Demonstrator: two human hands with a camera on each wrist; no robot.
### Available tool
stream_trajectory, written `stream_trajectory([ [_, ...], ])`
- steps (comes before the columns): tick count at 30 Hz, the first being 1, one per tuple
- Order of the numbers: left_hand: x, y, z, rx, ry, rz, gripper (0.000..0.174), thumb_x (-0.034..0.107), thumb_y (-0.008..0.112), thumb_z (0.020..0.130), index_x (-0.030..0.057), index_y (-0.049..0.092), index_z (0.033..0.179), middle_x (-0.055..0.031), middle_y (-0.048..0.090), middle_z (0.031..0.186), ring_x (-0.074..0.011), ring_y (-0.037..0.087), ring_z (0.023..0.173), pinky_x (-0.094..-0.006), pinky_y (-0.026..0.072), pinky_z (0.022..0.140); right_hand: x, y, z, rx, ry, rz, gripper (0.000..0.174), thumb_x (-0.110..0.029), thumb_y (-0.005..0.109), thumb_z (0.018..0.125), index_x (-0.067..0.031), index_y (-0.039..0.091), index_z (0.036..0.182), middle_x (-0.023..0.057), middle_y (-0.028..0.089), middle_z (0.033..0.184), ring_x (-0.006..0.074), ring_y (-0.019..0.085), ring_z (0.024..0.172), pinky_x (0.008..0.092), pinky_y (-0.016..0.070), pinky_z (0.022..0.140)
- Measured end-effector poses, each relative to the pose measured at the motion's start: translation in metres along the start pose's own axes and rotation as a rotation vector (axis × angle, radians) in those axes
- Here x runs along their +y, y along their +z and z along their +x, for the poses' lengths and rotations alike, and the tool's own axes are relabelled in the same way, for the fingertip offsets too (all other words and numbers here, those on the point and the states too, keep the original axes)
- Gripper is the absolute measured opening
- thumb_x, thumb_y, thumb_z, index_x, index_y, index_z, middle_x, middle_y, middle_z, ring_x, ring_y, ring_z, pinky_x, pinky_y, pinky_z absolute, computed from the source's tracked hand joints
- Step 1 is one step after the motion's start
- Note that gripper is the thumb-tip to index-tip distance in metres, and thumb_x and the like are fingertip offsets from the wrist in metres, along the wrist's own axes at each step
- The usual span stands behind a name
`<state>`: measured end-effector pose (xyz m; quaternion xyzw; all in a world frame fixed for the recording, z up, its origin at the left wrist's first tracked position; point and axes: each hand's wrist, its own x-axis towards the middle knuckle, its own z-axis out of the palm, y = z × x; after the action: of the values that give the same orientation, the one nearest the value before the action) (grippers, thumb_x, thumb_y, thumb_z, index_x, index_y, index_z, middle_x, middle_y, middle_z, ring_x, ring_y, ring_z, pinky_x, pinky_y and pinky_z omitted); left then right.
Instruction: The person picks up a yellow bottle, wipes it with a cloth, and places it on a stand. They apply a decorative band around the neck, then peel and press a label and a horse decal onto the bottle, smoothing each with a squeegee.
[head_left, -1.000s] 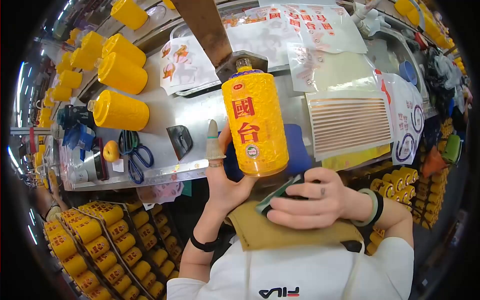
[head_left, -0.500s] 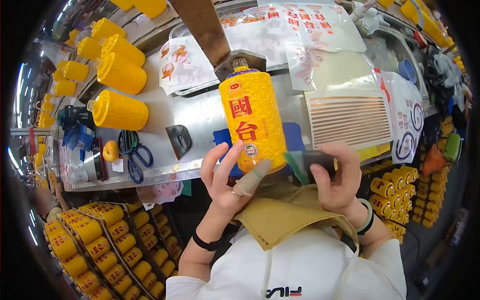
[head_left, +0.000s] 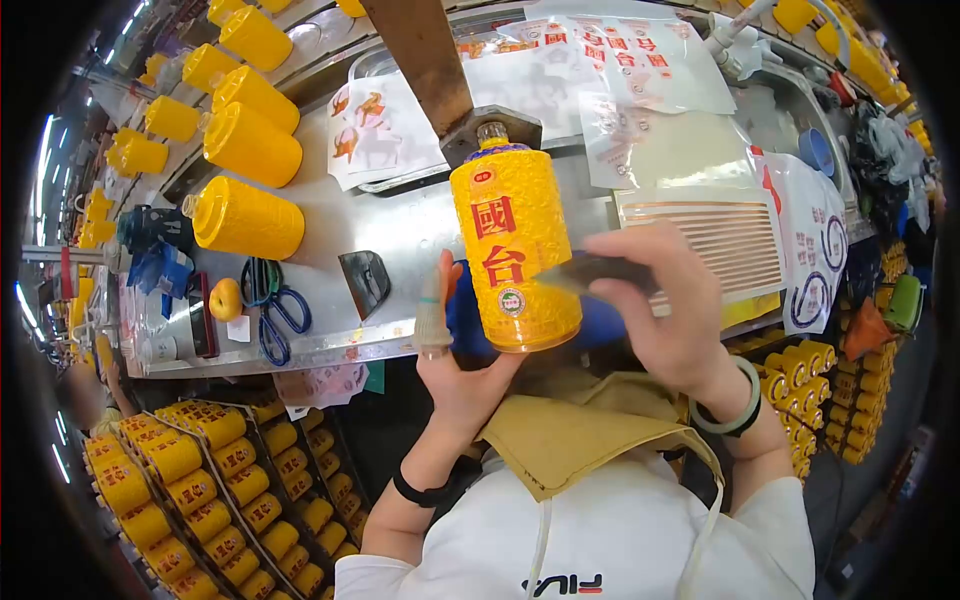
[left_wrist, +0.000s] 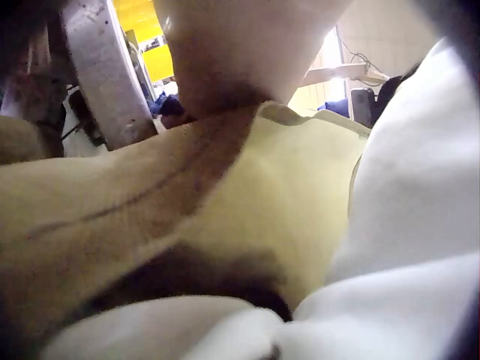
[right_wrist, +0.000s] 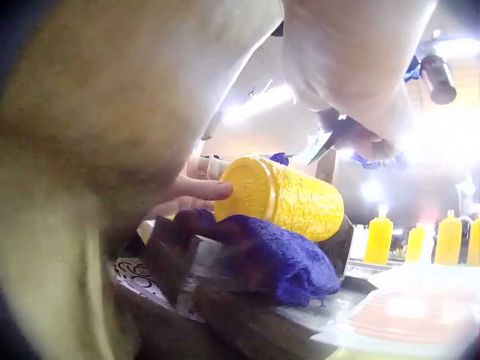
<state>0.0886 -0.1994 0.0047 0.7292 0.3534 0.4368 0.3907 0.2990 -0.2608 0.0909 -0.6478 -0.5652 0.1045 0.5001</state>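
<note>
A yellow textured bottle (head_left: 515,260) with red characters lies tilted, its neck at a rusty metal bracket (head_left: 490,125). My left hand (head_left: 460,390) holds it low down, thumb at the base, a finger in a ribbed finger cot (head_left: 432,315) pointing up along its left side. In the right wrist view, left-hand fingers (right_wrist: 202,189) touch the base of the bottle (right_wrist: 281,199). My right hand (head_left: 675,310) pinches a dark scraper (head_left: 605,272), blurred, whose tip overlaps the bottle's lower front. The left wrist view shows mostly forearm and apron (left_wrist: 292,187).
A blue cloth (right_wrist: 281,259) lies under the bottle. Blue-handled scissors (head_left: 285,315), a black scraper-like piece (head_left: 363,283) and an apple (head_left: 225,298) lie to the left. Yellow bottles (head_left: 250,218) line the left side; decal sheets (head_left: 700,240) cover the right. Racks of bottles (head_left: 215,495) stand below.
My left hand has gone from the bottle's lower front back to its left side and base. The right hand has lifted the scraper from beside the base onto the bottle's front.
</note>
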Motion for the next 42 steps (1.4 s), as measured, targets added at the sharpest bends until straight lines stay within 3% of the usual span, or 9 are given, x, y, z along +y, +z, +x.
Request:
stream_trajectory([
  [8, -0.001, 0.006, 0.008, -0.057, -0.075, 0.100, 0.096, 0.013, 0.095, 0.069, -0.0027, 0.045, 0.149, -0.0171, 0.063, 0.132, -0.0265, 0.061, 0.124, -0.0371, 0.0463, 0.106, 0.013, 0.009, 0.076, -0.001, -0.484, -0.179, 0.025, -0.001, 0.075, 0.078, -0.0068, 0.071, 0.102, 0.0077, 0.073, 0.097, 0.0275, 0.065, 0.083, 0.0366, 0.0517, 0.075],
  [10, -0.004, 0.006, 0.005, -0.030, -0.131, 0.065, 0.085, 0.011, 0.094, 0.070, -0.0022, 0.053, 0.143, -0.0161, 0.065, 0.129, -0.0259, 0.063, 0.119, -0.0368, 0.0473, 0.104, 0.000, 0.014, 0.061, -0.269, -0.352, 0.003, 0.025, 0.004, 0.075, 0.080, -0.0050, 0.075, 0.103, 0.0084, 0.074, 0.097, 0.0278, 0.066, 0.086, 0.0355, 0.0520, 0.080],
  [18, 0.051, -0.015, 0.033, -0.062, 0.585, 0.681, 0.082, 0.040, 0.093, 0.070, 0.0055, 0.061, 0.137, -0.0196, 0.061, 0.141, -0.0338, 0.060, 0.124, -0.0515, 0.0352, 0.114, 0.021, -0.017, 0.071, 0.169, 0.055, 0.110, 0.021, 0.004, 0.065, 0.094, -0.0024, 0.065, 0.114, 0.0061, 0.069, 0.105, 0.0139, 0.065, 0.097, 0.0289, 0.0503, 0.089],
  [22, 0.031, 0.005, 0.028, 0.108, 0.192, 0.346, 0.098, 0.042, 0.097, 0.067, 0.0033, 0.049, 0.144, -0.0221, 0.047, 0.147, -0.0337, 0.058, 0.124, -0.0508, 0.0366, 0.112, 0.036, -0.031, 0.052, 0.154, 0.173, 0.263, 0.031, 0.006, 0.059, 0.098, 0.0010, 0.056, 0.128, 0.0066, 0.063, 0.118, 0.0114, 0.059, 0.108, 0.0260, 0.0456, 0.095],
  [25, 0.022, 0.007, 0.026, -0.192, -0.268, -0.093, 0.097, 0.042, 0.098, 0.064, -0.0019, 0.052, 0.137, -0.0191, 0.056, 0.138, -0.0338, 0.059, 0.123, -0.0499, 0.0363, 0.115, 0.036, -0.037, 0.039, 0.121, 0.236, 0.276, 0.028, 0.002, 0.052, 0.102, 0.0013, 0.055, 0.130, 0.0047, 0.060, 0.114, 0.0099, 0.056, 0.102, 0.0237, 0.0432, 0.093],
  [28, 0.032, 0.001, 0.034, -0.208, 0.079, 0.191, 0.110, 0.028, 0.102, 0.058, -0.0012, 0.044, 0.147, -0.0193, 0.062, 0.133, -0.0313, 0.066, 0.114, -0.0396, 0.0510, 0.101, 0.035, -0.038, 0.037, 0.084, 0.329, 0.269, 0.027, -0.005, 0.049, 0.103, 0.0009, 0.054, 0.130, 0.0012, 0.053, 0.106, 0.0076, 0.051, 0.093, 0.0221, 0.0412, 0.086],
  [34, 0.029, -0.004, 0.028, -0.190, -0.033, 0.151, 0.118, 0.039, 0.099, 0.061, -0.0032, 0.038, 0.152, -0.0228, 0.052, 0.145, -0.0379, 0.051, 0.134, -0.0478, 0.0366, 0.115, 0.043, -0.029, 0.060, -0.149, 0.232, 0.121, 0.022, -0.007, 0.067, 0.093, -0.0049, 0.061, 0.114, -0.0033, 0.043, 0.091, 0.0069, 0.040, 0.082, 0.0229, 0.0361, 0.076],
  [38, 0.020, -0.029, 0.035, -0.345, -0.087, -0.037, 0.114, 0.039, 0.093, 0.071, -0.0057, 0.030, 0.156, -0.0260, 0.041, 0.154, -0.0413, 0.044, 0.140, -0.0465, 0.0319, 0.118, 0.070, -0.009, 0.111, -0.259, 0.000, -0.121, 0.014, -0.011, 0.067, 0.096, -0.0009, 0.064, 0.106, 0.0081, 0.055, 0.090, 0.0192, 0.054, 0.085, 0.0291, 0.0440, 0.081],
  [42, 0.007, -0.046, 0.046, -0.255, -0.217, -0.069, 0.079, 0.023, 0.070, 0.095, -0.0053, 0.030, 0.157, -0.0269, 0.043, 0.152, -0.0375, 0.044, 0.141, -0.0429, 0.0327, 0.118, 0.109, 0.022, 0.170, -0.435, -0.049, -0.189, 0.016, -0.014, 0.065, 0.096, 0.0003, 0.066, 0.104, 0.0171, 0.065, 0.100, 0.0338, 0.062, 0.095, 0.0401, 0.0493, 0.086],
])
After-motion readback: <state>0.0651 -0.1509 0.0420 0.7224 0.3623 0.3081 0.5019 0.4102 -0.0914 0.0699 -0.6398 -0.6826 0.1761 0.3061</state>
